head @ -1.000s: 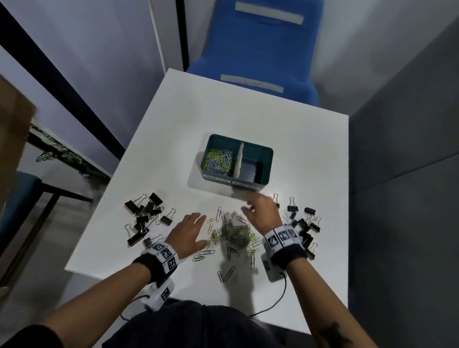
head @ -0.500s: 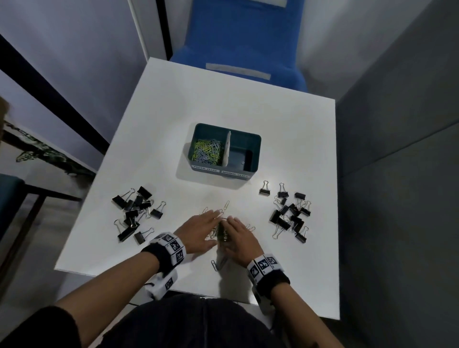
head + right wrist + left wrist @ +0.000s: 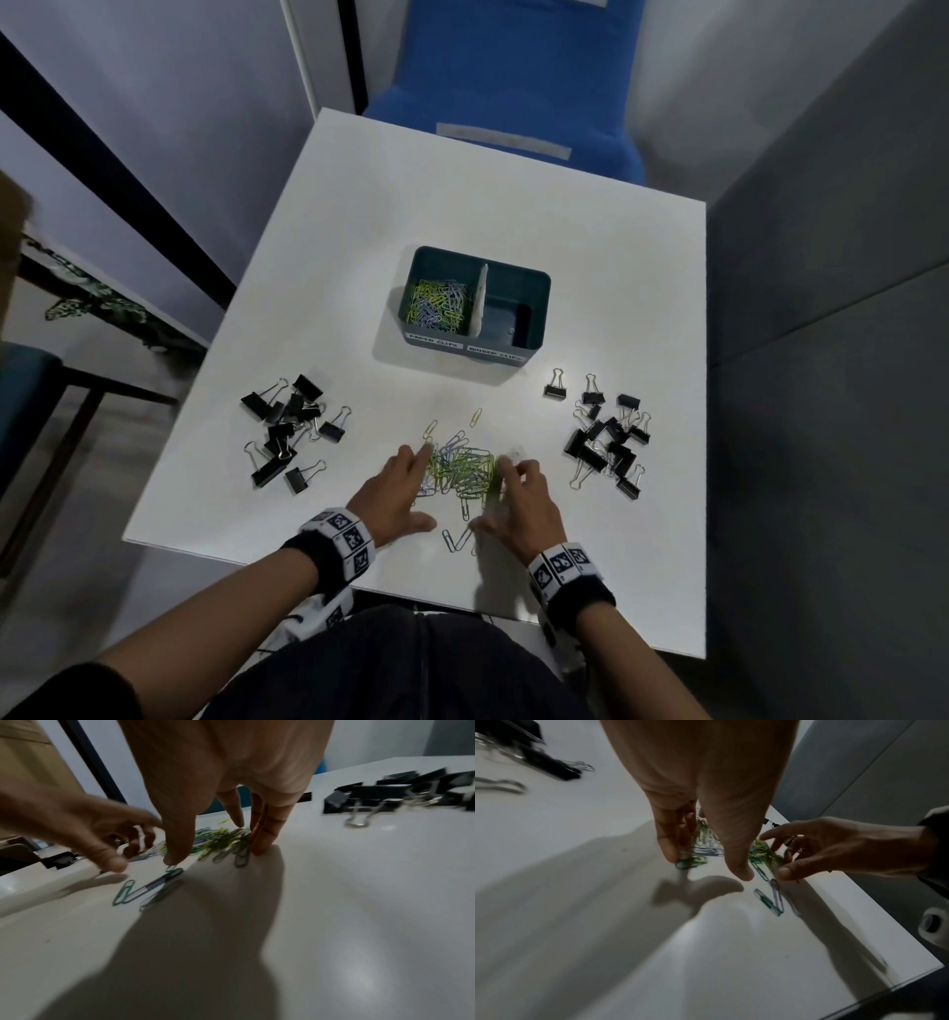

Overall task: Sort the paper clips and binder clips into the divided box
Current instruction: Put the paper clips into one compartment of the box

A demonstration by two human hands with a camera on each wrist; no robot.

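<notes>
Paper clips (image 3: pixel 462 468), green, yellow and pale blue, lie heaped on a white table (image 3: pixel 513 205), on the person's side of the divided box (image 3: pixel 475 304). The left hand (image 3: pixel 398 491) flanks the heap on one side and the right hand (image 3: pixel 518 506) on the other, each with fingers extended and fingertips on the table at the heap's edge, neither holding anything. From the right wrist, that hand's fingers (image 3: pixel 264 833) press flat against the outer clips. A few stray clips (image 3: pixel 457 539) lie on the near side of the heap from the box, between the two thumbs.

The box is teal, with a pale divider (image 3: pixel 481 303) splitting it in two. Its left compartment holds more paper clips (image 3: pixel 439 303); I cannot make out anything in the right one. Two white labels sit on the box's front wall: the left label (image 3: pixel 436 340) reads "PAPER CLIPS", the right label (image 3: pixel 495 353) "BINDER CLIPS", though the lettering is faint.

Black binder clips (image 3: pixel 287 431) are scattered to the left of the box and nearer the person, a second group of binder clips (image 3: pixel 606 437) to its right. Beyond the box, at the table's far edge, stands a blue chair (image 3: pixel 513 77).
</notes>
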